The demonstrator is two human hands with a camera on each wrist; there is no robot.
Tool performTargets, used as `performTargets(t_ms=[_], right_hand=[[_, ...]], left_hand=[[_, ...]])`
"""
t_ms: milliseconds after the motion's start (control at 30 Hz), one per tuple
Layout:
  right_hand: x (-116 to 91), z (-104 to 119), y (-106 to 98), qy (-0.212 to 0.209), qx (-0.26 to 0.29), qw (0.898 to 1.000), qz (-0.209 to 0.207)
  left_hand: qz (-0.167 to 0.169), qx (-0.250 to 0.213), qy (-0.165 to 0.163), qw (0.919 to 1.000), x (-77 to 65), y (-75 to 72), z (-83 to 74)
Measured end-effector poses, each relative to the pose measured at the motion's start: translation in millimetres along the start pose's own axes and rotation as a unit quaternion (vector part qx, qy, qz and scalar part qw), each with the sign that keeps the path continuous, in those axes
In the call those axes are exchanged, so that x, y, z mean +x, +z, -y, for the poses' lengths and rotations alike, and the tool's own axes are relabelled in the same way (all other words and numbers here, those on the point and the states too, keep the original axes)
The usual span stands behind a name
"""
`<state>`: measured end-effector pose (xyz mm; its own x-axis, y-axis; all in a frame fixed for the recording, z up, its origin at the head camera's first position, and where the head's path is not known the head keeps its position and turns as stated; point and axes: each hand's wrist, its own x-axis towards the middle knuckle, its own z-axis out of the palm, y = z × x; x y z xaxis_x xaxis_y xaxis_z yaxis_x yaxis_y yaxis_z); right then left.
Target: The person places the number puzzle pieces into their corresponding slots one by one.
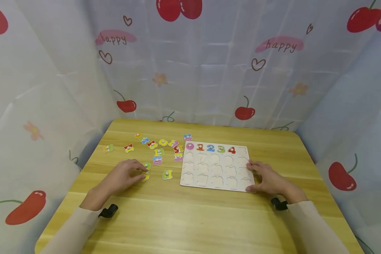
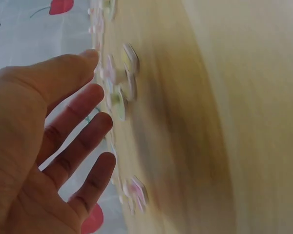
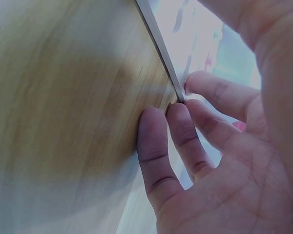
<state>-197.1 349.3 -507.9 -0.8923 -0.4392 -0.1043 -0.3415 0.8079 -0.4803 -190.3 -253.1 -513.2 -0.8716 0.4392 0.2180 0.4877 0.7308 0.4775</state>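
A pale wooden number board (image 1: 209, 163) lies flat, its top row filled with 0, 1, 2, 3 and 4. My right hand (image 1: 268, 178) rests on its right edge, thumb near the lower corner. In the right wrist view, extended fingers (image 3: 154, 136) meet the board's edge. Left of the board, my left hand (image 1: 124, 174) hovers with loosely bent fingers beside a green-edged number piece (image 1: 147, 165) and a yellow one (image 1: 145, 177), both partly covered. The left wrist view shows a gap between its thumb and the knobbed pieces (image 2: 130, 57).
Several number pieces lie scattered left of the board, among them a 19 (image 1: 167, 174), a 13 (image 1: 159, 152) and a 15 (image 1: 178, 149). A blue piece (image 1: 187, 137) sits by the board's upper left corner. Cherry-printed curtains (image 1: 190, 70) enclose the wooden table (image 1: 190, 218).
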Motion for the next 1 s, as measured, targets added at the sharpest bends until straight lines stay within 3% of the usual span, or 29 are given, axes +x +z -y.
performTargets(t_ms=[233, 433, 733, 1000], right_hand=[[0.9, -3.3, -5.7, -0.001, 0.009, 1.000, -0.002], [4.3, -0.8, -4.3, 0.001, 0.017, 1.000, 0.003], [-2.2, 0.2, 0.8, 0.012, 0.010, 1.000, 0.006], [1.2, 0.9, 2.0, -0.003, 0.016, 1.000, -0.004]], left_hand=[[0.028, 0.002, 0.029, 0.9992, -4.3, 0.6, 10.3], [0.012, 0.001, 0.051, 0.9986, -5.5, 3.8, 16.0], [0.000, 0.020, 0.015, 0.9997, -5.6, 11.3, 7.6], [0.020, 0.000, 0.039, 0.9990, -11.1, 7.8, 9.9]])
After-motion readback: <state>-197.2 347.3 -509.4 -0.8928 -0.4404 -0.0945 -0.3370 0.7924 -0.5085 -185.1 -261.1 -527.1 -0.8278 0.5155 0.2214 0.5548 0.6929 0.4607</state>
